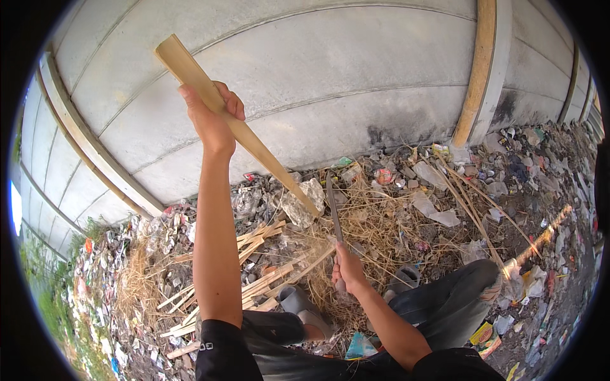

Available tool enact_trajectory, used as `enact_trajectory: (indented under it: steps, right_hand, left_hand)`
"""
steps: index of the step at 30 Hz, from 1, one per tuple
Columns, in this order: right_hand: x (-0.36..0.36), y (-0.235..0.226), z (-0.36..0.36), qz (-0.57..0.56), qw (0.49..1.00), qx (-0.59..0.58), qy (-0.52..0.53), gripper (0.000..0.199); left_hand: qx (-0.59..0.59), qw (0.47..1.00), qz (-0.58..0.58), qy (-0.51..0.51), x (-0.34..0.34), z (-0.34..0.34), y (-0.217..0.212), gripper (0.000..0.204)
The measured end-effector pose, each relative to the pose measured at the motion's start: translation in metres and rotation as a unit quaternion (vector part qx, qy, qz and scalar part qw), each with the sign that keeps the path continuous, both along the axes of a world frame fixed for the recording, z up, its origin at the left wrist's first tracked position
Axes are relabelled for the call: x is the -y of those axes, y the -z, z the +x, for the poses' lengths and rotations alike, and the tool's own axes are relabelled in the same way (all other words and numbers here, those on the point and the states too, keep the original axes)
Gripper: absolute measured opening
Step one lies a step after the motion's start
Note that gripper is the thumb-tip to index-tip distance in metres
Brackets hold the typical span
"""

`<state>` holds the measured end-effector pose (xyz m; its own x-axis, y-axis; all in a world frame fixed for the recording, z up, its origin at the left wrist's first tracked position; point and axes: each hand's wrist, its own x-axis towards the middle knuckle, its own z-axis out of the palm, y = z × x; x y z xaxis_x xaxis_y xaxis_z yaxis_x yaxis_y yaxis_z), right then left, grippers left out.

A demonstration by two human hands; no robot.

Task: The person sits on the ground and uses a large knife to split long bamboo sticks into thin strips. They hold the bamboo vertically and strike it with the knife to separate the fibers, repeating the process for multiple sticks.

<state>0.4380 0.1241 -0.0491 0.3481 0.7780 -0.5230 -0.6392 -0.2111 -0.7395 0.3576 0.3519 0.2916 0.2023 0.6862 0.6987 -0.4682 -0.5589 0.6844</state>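
My left hand is raised and wrapped round the upper part of a long split bamboo piece. The bamboo slants down to the right, its lower end on a pale rough stone. Lower and to the right, my right hand is closed round the handle of a long-bladed knife. Its narrow, dark blade points up and away from me, beside the stone and just right of the bamboo's lower end. Several split bamboo strips lie in a loose pile between my left forearm and the right hand.
A grey concrete panel wall rises behind the stone, with a bamboo pole against a concrete post. Litter and dry straw cover the ground. Thin sticks lie at the right. My shoes are close to the bamboo strips.
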Motion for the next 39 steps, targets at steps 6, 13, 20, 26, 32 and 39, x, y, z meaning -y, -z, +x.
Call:
enact_trajectory:
  steps: [6,13,20,26,32,39]
  right_hand:
    - [0.007,-0.065,0.008,0.128,0.992,0.014,0.0,0.051]
    - [0.032,-0.059,0.001,0.088,0.996,0.0,0.011,0.048]
    - [0.031,-0.047,0.008,0.1,0.994,-0.018,0.032,0.046]
    - [0.028,-0.046,0.0,0.138,0.985,0.065,0.082,0.038]
    - [0.021,-0.036,0.011,0.165,0.956,0.115,0.215,0.036]
    - [0.038,-0.069,0.05,0.2,0.939,0.07,0.272,0.045]
  left_hand:
    - [-0.051,0.998,0.015,-0.039,-0.007,-0.017,-0.002,0.084]
    - [-0.183,0.977,-0.013,-0.107,-0.036,-0.04,0.092,0.081]
    - [-0.353,0.897,-0.068,-0.257,-0.013,-0.052,0.283,0.033]
    - [-0.126,0.962,-0.182,-0.16,0.045,-0.067,0.239,0.034]
    - [0.027,0.959,-0.278,0.038,0.114,-0.103,0.216,0.046]
    - [0.118,0.916,-0.378,0.058,0.153,-0.1,0.212,0.045]
